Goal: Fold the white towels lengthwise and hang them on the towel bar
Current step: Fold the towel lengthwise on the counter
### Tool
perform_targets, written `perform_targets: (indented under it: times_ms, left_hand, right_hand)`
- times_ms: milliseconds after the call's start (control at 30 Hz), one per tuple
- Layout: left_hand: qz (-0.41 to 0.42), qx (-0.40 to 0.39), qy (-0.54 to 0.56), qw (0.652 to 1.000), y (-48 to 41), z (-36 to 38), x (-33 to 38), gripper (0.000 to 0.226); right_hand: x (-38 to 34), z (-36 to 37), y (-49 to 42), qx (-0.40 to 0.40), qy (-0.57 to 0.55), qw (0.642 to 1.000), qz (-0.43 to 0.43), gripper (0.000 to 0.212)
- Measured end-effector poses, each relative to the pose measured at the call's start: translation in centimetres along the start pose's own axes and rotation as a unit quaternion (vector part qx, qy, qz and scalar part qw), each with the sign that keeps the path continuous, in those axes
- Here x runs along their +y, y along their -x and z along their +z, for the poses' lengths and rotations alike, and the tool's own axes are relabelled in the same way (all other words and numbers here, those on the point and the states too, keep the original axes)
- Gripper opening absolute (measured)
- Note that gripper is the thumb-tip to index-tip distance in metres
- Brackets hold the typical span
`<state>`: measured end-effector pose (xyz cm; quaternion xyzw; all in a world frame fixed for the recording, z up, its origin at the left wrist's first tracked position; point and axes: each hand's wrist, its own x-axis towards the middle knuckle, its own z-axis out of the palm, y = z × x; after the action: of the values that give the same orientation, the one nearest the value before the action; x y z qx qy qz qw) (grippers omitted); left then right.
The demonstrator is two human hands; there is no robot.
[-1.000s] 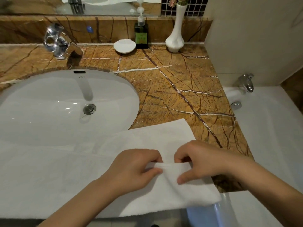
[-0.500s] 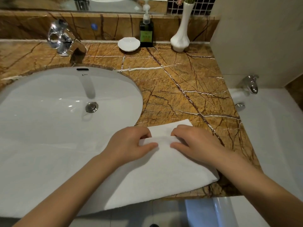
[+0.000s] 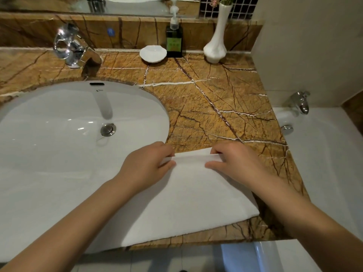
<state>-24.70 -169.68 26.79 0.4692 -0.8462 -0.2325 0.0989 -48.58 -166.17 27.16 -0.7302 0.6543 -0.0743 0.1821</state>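
Both hands are on the white towel (image 3: 188,203). The left hand (image 3: 146,163) and the right hand (image 3: 236,162) each pinch its far edge, thumb on top and fingers curled over the hem, with a short span of the edge stretched between them and lifted slightly off the layer beneath. The forearms reach in from the bottom corners.

The towel lies flat on the near part of the table (image 3: 216,114), a brown marble top veined in white and dark lines. Its right end stops short of the table's right edge, and its near edge runs along the front lip. To the left it extends across the front of the sink (image 3: 59,138); there, white on white, its outline is hard to follow.

The sink is an oval white basin set into the table, with a chrome drain plug (image 3: 107,129) at the bottom and a dark overflow slot at the back. A small dark mark printed just below the slot is too small to read. Right of the table is a white bathtub (image 3: 324,173) with a chrome tap (image 3: 300,101) at its head.

Along the back stand a chrome faucet (image 3: 74,50), a white shell-shaped soap dish (image 3: 153,54), a dark pump bottle (image 3: 174,41) whose green label carries writing too blurred to read, and a white vase (image 3: 216,42) holding flowers. A small blue sticker (image 3: 110,32) sits on the marble upstand, illegible, below a mirror (image 3: 127,4).
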Motion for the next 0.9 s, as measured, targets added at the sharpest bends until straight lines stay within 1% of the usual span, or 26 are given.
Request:
perform_targets:
  times_ms: [67, 167, 233, 367, 467, 600, 700, 733, 800, 867, 900]
  left_hand:
    - [-0.012, 0.009, 0.016, 1.000, -0.1, 0.3, -0.2, 0.013]
    - [-0.011, 0.025, 0.019, 0.999, -0.4, 0.5, -0.4, 0.010]
    - [-0.012, 0.037, 0.017, 0.999, -0.7, 0.4, -0.4, 0.009]
    - [-0.027, 0.034, 0.026, 0.999, -0.8, 0.3, -0.4, 0.007]
    - [-0.036, 0.039, 0.033, 0.998, -0.8, 0.3, -0.6, 0.008]
    - [-0.039, 0.051, 0.019, 0.998, -0.8, 0.3, -0.5, 0.009]
    - [-0.053, 0.054, -0.006, 0.997, -0.8, 0.4, -0.6, 0.010]
    - [-0.069, 0.049, -0.001, 0.996, -0.9, 0.3, -0.8, 0.012]
    - [-0.111, 0.028, 0.000, 0.993, -0.9, -0.2, -1.3, 0.025]
    - [-0.144, 0.024, -0.064, 0.987, -0.4, -0.7, -1.7, 0.039]
    - [-0.150, 0.038, -0.106, 0.982, -0.1, -0.9, -1.6, 0.040]
  right_hand:
    - [0.5, 0.6, 0.1, 0.027, -0.057, 0.997, 0.046, 0.025]
    - [1.3, 1.1, 0.3, 0.084, -0.154, 0.980, 0.098, 0.015]
    - [1.5, 1.0, 0.3, 0.093, -0.176, 0.974, 0.109, 0.011]
    - [1.4, 0.5, -0.2, 0.054, -0.122, 0.987, 0.094, 0.006]
    - [1.2, 0.1, -0.7, 0.061, -0.103, 0.989, 0.087, 0.002]
    - [1.1, 0.7, -0.8, 0.080, -0.057, 0.989, 0.113, 0.014]
    - [1.3, 1.2, -0.2, 0.114, -0.046, 0.983, 0.139, 0.024]
    - [1.3, 1.3, 0.0, 0.123, -0.041, 0.981, 0.143, 0.026]
    - [1.2, 1.7, 0.2, 0.137, -0.031, 0.979, 0.146, 0.027]
    - [0.9, 1.8, 0.2, 0.148, -0.019, 0.975, 0.162, 0.031]
    - [0.7, 1.8, 0.2, 0.157, -0.008, 0.972, 0.173, 0.033]
